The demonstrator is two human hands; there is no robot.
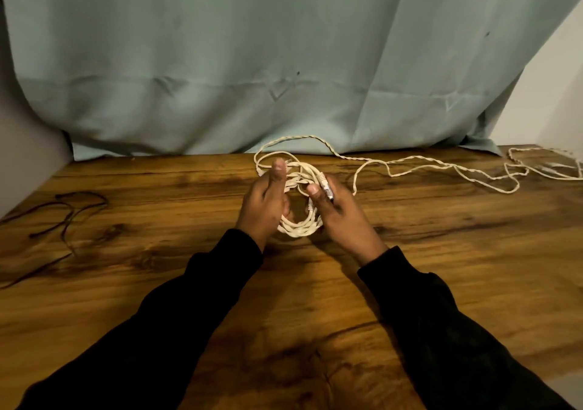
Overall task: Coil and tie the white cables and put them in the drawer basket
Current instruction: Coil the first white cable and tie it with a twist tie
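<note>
Gripping a coiled bundle of white braided cable (299, 223) above the brown wood-grain table (441, 267), the left hand (265, 204) and right hand (340, 217) clasp opposite sides while its loose tail trails rightward beneath a pale green curtain (252, 47).

We have a single view, from a wide-angle camera worn on our head. It looks forward and down across the table (441, 267), from the near edge toward the far edge, where a grey-green curtain (252, 62) hangs and fills the upper half of the picture. The camera sits close: our sleeves (195, 308) enter from the bottom corners, and the hands meet at the middle. Straight lines bow near the borders.
</note>
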